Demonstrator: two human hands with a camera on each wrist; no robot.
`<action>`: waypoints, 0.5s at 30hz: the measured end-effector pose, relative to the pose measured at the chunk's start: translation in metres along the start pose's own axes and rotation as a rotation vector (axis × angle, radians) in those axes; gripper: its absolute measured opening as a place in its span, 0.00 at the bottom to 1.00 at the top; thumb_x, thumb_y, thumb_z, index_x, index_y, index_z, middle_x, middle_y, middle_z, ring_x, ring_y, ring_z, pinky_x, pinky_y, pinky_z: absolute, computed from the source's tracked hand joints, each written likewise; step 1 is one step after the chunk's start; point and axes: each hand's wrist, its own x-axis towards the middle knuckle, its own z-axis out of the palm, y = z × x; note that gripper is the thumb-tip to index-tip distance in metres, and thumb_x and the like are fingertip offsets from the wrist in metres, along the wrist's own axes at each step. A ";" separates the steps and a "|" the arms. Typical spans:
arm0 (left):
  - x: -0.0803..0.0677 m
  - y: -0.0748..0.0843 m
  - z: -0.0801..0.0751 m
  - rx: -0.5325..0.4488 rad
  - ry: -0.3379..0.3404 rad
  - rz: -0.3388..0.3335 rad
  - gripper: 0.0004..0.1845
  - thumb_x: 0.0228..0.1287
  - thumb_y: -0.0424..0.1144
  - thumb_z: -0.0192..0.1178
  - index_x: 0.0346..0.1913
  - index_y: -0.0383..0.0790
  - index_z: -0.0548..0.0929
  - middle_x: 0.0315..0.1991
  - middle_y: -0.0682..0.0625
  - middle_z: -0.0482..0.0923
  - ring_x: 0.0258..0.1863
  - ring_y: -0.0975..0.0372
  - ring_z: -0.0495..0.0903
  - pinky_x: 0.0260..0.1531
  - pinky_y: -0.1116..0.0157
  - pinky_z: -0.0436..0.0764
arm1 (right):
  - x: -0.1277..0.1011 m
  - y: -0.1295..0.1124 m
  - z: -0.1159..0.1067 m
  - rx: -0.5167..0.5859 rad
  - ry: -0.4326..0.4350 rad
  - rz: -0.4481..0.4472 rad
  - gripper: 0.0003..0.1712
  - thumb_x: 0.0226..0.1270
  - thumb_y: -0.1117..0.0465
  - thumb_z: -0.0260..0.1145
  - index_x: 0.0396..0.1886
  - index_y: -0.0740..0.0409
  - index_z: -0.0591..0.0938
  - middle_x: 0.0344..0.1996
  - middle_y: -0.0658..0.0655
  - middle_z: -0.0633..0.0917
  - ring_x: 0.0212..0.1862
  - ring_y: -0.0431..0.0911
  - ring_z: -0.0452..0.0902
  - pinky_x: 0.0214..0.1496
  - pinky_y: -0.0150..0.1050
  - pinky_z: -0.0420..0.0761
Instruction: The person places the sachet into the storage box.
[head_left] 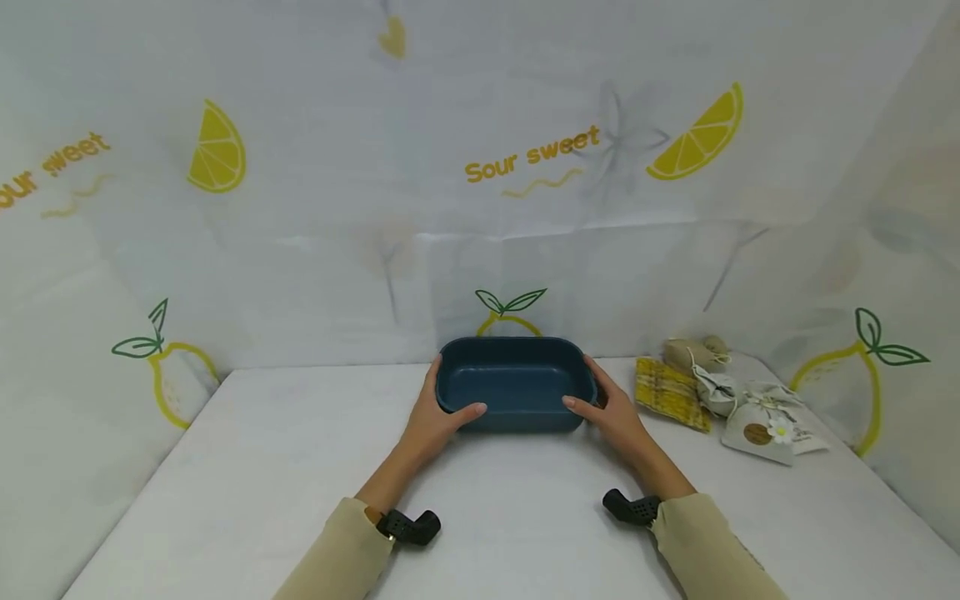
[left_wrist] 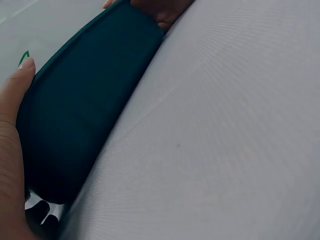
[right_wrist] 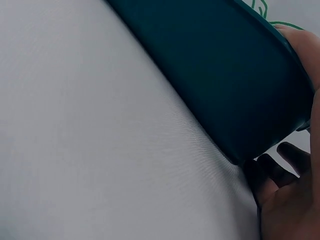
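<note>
A deep, dark teal rectangular dish [head_left: 517, 390] with rounded corners stands at the back of the white table, and nothing shows inside it. My left hand [head_left: 438, 421] grips its left end, thumb over the near rim and fingers round the side. At the opposite end, my right hand [head_left: 611, 417] holds it the same way. In the left wrist view, the dish's outer wall [left_wrist: 85, 95] reaches down to the cloth, and the left thumb [left_wrist: 20, 85] lies at the rim. The right wrist view has the right fingers [right_wrist: 275, 172] by the dish's lower corner.
Right of the dish lie a yellow plaid pouch [head_left: 670, 393], a tan drawstring pouch [head_left: 690, 354], a small pale pouch [head_left: 716, 392] and a whitish pouch with a daisy [head_left: 761, 432]. A lemon-print sheet [head_left: 322, 283] hangs behind the table [head_left: 262, 467].
</note>
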 end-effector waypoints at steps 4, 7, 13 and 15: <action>-0.002 -0.001 0.001 0.015 0.000 -0.019 0.62 0.51 0.65 0.73 0.82 0.58 0.46 0.83 0.47 0.48 0.81 0.46 0.53 0.73 0.36 0.60 | -0.003 -0.001 -0.001 -0.014 0.004 0.005 0.52 0.71 0.45 0.66 0.84 0.44 0.46 0.82 0.65 0.50 0.79 0.68 0.52 0.75 0.64 0.64; -0.003 -0.002 0.000 0.016 0.010 -0.023 0.61 0.52 0.64 0.73 0.82 0.58 0.46 0.83 0.46 0.49 0.81 0.45 0.53 0.73 0.35 0.60 | -0.005 -0.005 -0.003 -0.036 -0.004 -0.005 0.55 0.70 0.44 0.67 0.84 0.45 0.44 0.82 0.65 0.51 0.78 0.69 0.54 0.74 0.64 0.66; -0.001 0.000 -0.001 0.020 -0.007 -0.023 0.61 0.53 0.63 0.73 0.82 0.55 0.45 0.83 0.45 0.48 0.81 0.44 0.52 0.73 0.35 0.59 | -0.012 -0.012 -0.019 -0.135 0.042 -0.084 0.56 0.68 0.45 0.70 0.84 0.49 0.47 0.82 0.63 0.53 0.79 0.65 0.54 0.74 0.63 0.65; -0.001 0.002 -0.001 0.020 -0.013 -0.023 0.60 0.54 0.62 0.72 0.82 0.55 0.45 0.83 0.45 0.47 0.81 0.44 0.52 0.73 0.35 0.59 | -0.015 -0.014 -0.029 -0.172 0.093 -0.105 0.55 0.66 0.45 0.71 0.83 0.49 0.50 0.81 0.62 0.55 0.78 0.65 0.56 0.74 0.63 0.66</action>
